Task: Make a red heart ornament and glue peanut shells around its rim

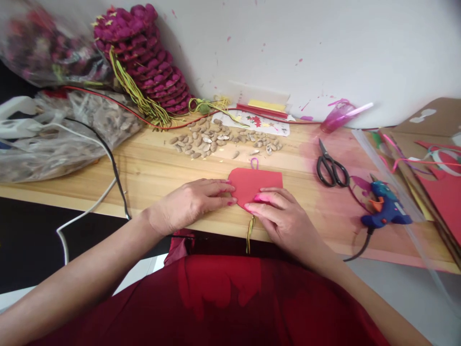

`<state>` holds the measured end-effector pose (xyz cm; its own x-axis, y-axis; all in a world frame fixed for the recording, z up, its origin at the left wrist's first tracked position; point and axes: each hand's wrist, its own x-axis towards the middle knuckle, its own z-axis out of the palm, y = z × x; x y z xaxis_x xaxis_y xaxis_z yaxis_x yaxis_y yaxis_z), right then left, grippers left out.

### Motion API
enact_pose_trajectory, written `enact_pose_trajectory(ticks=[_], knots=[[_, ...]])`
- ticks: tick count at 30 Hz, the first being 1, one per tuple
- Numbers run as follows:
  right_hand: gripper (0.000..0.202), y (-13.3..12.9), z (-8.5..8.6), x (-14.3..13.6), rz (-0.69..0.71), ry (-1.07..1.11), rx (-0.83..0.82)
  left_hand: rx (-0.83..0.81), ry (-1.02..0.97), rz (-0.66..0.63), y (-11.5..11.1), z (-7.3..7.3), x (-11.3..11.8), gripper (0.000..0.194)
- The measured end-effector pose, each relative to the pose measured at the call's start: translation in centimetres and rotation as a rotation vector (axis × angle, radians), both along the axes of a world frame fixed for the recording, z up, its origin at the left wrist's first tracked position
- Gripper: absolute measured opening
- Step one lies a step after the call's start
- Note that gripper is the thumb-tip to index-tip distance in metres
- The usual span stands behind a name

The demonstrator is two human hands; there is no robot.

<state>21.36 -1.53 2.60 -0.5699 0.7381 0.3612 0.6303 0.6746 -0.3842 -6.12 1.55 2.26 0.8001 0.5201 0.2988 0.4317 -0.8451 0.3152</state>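
- The red paper piece (254, 182) is placed near the front edge of the wooden table (158, 170), between the two hands, and its left, lower and right parts are reached by fingers.
- By the left hand (196, 199), the left rounded edge of the red paper piece is touched with the fingertips only; the palm is kept outside, to the left of it. The fingers are stretched out. Whether the edge is pinched from below cannot be told, because the thumb is not clearly seen.
- By the right hand (283, 214), the lower right part of the red paper piece is covered. The fingers are bent and laid over it from above; whether it is gripped or only pressed cannot be told.
- The middle and the upper right corner of the red paper piece are left uncovered by both hands.
- At its upper edge, a small purple loop (255, 164) is seen, pointed away from the body.
- At its lower edge, a yellow-green tassel (249, 234) is seen, hung over the table edge, just left of the right hand.
- Brown shells (201, 139) are scattered beyond the loop; to the right, black-handled scissors (332, 166) and a blue glue gun (387, 206) are laid.
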Motion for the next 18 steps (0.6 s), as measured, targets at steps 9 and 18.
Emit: enact_pose_trajectory(ticks=[9,18], knots=[[0.025,-1.2,0.2,0.3,-0.184,-0.042,0.028,0.112,0.018,0.047,0.1,0.3,1.2,0.03],[0.024,-1.5,0.0,0.2,-0.119,0.053,0.021,0.264,0.087,0.069,0.0,0.1,2.2,0.03]])
